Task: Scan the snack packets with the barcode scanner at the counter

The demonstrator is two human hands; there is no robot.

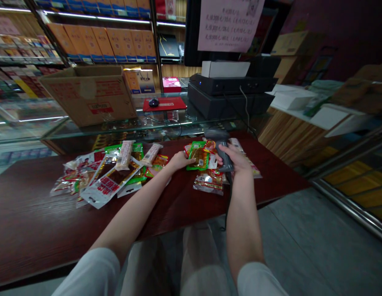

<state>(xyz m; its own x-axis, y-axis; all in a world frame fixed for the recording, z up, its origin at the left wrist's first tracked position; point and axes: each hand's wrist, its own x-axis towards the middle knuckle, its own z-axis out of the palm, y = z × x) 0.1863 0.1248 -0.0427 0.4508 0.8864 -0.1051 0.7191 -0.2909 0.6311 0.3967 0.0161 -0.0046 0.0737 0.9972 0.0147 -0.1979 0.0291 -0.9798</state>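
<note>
two knees in pale trousers lay nearest, below the green packet and off the front edge of the dark red table. on the near side of the green packet, a clear packet lay flat, crinkled and shiny. the green packet itself was on the table, between the hands. the left hand had a narrow grip on its left edge, thumb over the top; how far the fingers went under it could not be told. to its right, the right hand was wrapped around the handle of a dark scanner, beside the packet's right edge.

the green packet looked light and soft, with a slick film that would probably slide or throw glare if pressed in the middle. its flat sealed rim seemed the best place to pinch. the scanner looked heavier and stiff, best held by its handle.

well to the left of the green packet was a loose pile with a long white packet and a wrapped stick. beyond the green packet stood an open cardboard box, far left, a red mat with a mouse, and, to the right, a black till.
</note>
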